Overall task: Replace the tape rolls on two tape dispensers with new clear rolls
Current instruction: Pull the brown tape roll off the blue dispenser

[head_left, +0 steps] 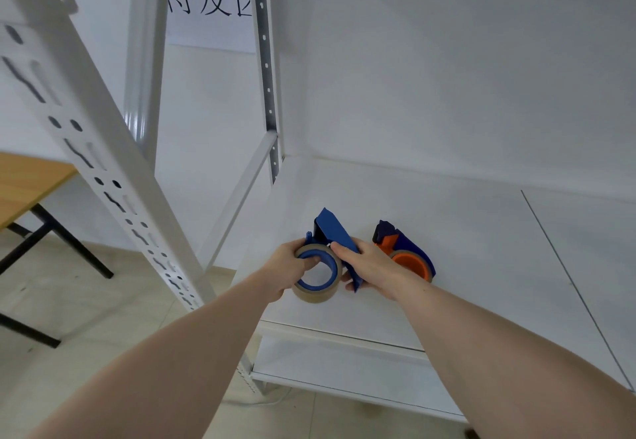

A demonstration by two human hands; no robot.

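My left hand (292,265) has its grip closed on the tape roll (317,275), thumb hooked through the blue core and fingers round the outer edge. My right hand (370,268) is closed round the body of the blue dispenser (335,232), holding it steady just above the white shelf (481,249). The roll looks tan, not clear, so I judge it to be the old one, and it appears to sit on the dispenser's hub; I cannot tell whether it is partly off. Just to the right, touching nothing I hold, the second dispenser (406,253), orange and dark blue, lies on the shelf with a roll mounted on its orange hub. I see no new clear rolls anywhere in view. To the far left stands a wooden tabletop (27,184) behind the rack's upright post (86,149).

I read this as the first step: stripping the old roll from the first dispenser. Next I would need to slide the roll sideways off the hub while my right hand braces the body, then find the clear rolls.
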